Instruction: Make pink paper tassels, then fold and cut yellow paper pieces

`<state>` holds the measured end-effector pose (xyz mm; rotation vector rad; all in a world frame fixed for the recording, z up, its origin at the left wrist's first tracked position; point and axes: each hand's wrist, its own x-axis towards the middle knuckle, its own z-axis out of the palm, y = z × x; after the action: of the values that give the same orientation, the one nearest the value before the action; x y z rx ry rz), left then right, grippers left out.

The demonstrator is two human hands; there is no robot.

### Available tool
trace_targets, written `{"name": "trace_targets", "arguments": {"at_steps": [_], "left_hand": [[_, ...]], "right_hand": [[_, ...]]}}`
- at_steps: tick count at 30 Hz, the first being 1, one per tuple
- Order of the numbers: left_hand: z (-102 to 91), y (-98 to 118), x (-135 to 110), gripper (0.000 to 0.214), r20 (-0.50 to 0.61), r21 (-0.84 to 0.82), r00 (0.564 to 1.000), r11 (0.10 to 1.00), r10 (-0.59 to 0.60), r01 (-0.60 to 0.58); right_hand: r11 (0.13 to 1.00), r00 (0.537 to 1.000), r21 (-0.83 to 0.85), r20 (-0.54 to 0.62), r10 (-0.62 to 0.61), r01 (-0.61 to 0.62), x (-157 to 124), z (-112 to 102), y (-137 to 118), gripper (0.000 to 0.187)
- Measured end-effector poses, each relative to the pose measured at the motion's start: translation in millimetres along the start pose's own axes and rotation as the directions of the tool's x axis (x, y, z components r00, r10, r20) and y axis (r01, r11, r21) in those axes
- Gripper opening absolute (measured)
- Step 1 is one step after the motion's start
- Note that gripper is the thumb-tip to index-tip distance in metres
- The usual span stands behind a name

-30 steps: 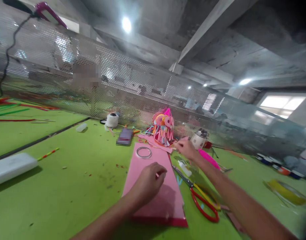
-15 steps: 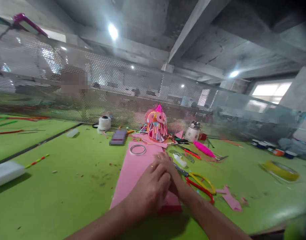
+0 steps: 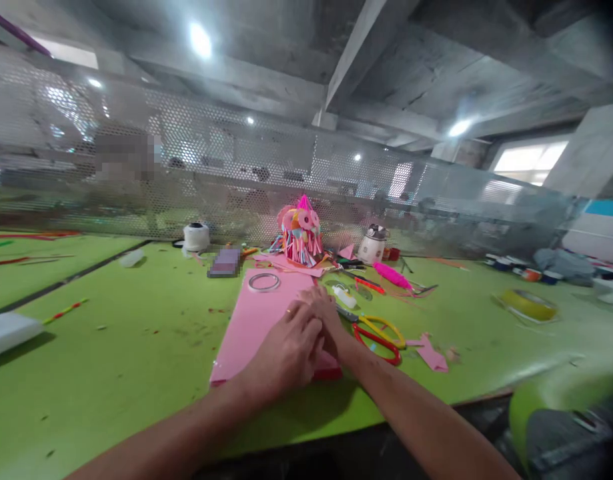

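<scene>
Both my hands meet over the near right part of a pink foam sheet (image 3: 256,320) that lies on the green table (image 3: 136,347). My left hand (image 3: 286,350) has a ring on one finger and its fingers curl over the sheet. My right hand (image 3: 326,320) lies against it, fingers bent and pressed toward the left hand. What they pinch between them is hidden. A roll of clear tape (image 3: 263,282) rests on the far end of the sheet. Scissors with red and yellow handles (image 3: 379,333) lie just right of my hands.
A pink fringed paper craft (image 3: 299,230) stands at the back near a perforated metal screen (image 3: 186,173). Around it are a white pot (image 3: 373,247), a small glue bottle (image 3: 344,297), a white tape roll (image 3: 196,237), pink scraps (image 3: 429,353) and a yellow tape roll (image 3: 529,305).
My right hand came back from the far clutter near the craft and joined my left hand over the pink sheet. The view has swung right and lowered a little.
</scene>
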<state>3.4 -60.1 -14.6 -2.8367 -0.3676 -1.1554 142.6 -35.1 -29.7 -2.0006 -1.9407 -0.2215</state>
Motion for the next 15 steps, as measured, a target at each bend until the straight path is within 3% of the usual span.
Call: {"name": "trace_targets", "arguments": {"at_steps": [3,5,10,15], "left_hand": [[-0.1,15,4,0.009,0.094,-0.054,0.994,0.997,0.052,-0.047],[-3.5,16,12,0.009,0.126,-0.132,0.992,0.991,0.023,-0.006],[-4.1,-12,34,0.010,0.066,-0.099,0.995,0.992,-0.068,0.075],[13.4,-42,21,0.017,-0.015,-0.136,0.999,0.990,-0.043,0.040]], "right_hand": [[0.997,0.997,-0.015,0.001,0.077,-0.077,6,-2,13,0.027],[0.995,0.995,-0.016,-0.007,0.101,-0.101,8,-3,18,0.025],[0.999,0.998,0.001,-0.040,0.049,-0.049,1,0,14,0.023],[1.000,0.998,0.003,-0.055,0.020,-0.020,-1,6,11,0.020]]}}
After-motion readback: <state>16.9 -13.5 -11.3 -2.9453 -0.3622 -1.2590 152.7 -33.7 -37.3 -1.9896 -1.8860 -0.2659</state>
